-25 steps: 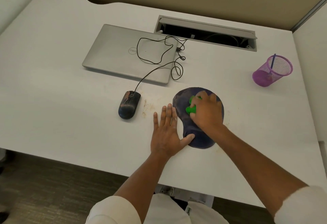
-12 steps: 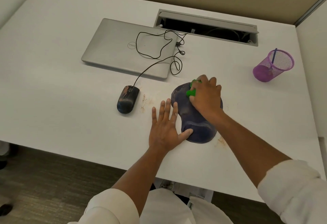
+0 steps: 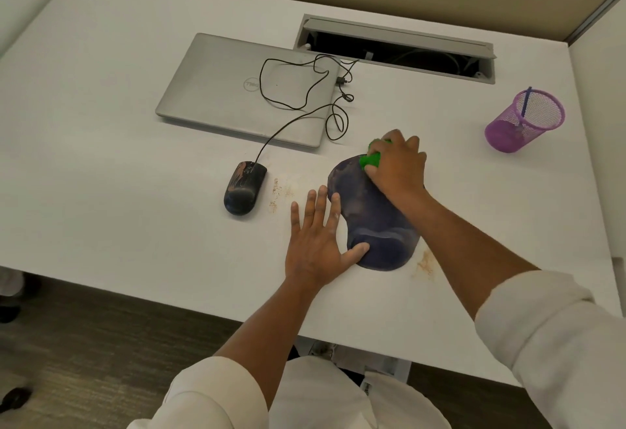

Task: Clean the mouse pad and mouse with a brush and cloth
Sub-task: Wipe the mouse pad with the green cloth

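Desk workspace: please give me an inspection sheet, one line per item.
Surface: white desk, brown crumbs beside the pad, more at its near right.
Job's things: mouse pad; green brush at its far edge; smeared mouse; cloth not seen.
Clutter: closed laptop; purple mesh cup.
Grippers: left hand flat, thumb on the pad; right hand grips the brush.
Cables: mouse cable looped over the laptop.
Surroundings: open cable tray; partition walls.

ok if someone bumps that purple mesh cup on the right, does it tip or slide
Probably tips: the purple mesh cup is tall for its base and already appears to lean. Open mesh suggests it is light, so it may also skid on the smooth desk. The pen inside adds little weight.
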Demonstrator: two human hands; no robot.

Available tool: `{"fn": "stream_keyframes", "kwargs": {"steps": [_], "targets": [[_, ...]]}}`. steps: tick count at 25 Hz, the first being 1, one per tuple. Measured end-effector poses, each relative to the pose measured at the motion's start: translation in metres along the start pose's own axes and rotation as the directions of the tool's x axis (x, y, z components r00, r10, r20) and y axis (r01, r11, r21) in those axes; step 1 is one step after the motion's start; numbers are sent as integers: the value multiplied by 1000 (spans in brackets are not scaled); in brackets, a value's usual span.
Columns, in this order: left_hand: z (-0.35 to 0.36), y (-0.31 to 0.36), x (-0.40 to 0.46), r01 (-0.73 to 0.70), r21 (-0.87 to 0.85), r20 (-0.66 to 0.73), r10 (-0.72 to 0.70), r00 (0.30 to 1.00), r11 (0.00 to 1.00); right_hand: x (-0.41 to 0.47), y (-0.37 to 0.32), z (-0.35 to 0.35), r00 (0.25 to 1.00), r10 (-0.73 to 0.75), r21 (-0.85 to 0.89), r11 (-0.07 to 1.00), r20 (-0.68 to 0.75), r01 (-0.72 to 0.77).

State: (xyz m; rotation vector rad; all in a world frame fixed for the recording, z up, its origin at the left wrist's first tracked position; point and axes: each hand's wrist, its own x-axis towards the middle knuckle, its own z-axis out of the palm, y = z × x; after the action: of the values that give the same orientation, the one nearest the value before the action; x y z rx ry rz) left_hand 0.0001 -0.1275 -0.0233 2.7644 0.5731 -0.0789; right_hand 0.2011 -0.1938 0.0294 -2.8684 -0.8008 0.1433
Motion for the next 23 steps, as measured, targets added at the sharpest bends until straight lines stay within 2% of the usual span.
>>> {"fn": "stream_keyframes", "kwargs": {"steps": [3, 6, 9, 12, 15, 17, 19, 21, 23], "targets": [[2, -2, -1, -3, 2, -16, 3, 1000, 1000, -36, -12, 0, 1000, 21, 47, 999, 5, -21], [4, -2, -1, -23, 22, -42, 24, 999, 999, -107, -14, 17, 991, -131, 35, 991, 5, 131], [3, -2, -2, -21, 12, -41, 21, 999, 1000, -108, 12, 22, 974, -226, 20, 974, -1, 226], [1, -1, -1, -9, -11, -15, 9, 1000, 1000, -63, 34, 20, 993, -112, -86, 990, -28, 110], [0, -1, -1, -8, -11, -17, 8, 1000, 1000, -27, 36, 12, 998, 51, -37, 998, -24, -52], [1, -1, 0, -8, -15, -9, 8, 1000, 1000, -30, 20, 9, 996, 82, -35, 996, -22, -82], [3, -1, -1, -10, -9, -19, 10, 1000, 1000, -52, -3, 13, 1000, 19, -34, 999, -17, -19], [4, -1, 0, -7, 6, -39, 7, 999, 1000, -74, -22, 18, 993, -115, -58, 992, 1, 115], [3, -1, 0, -6, 12, -36, 6, 999, 1000, -66, -26, 19, 984, -179, -69, 982, -14, 178]]}}
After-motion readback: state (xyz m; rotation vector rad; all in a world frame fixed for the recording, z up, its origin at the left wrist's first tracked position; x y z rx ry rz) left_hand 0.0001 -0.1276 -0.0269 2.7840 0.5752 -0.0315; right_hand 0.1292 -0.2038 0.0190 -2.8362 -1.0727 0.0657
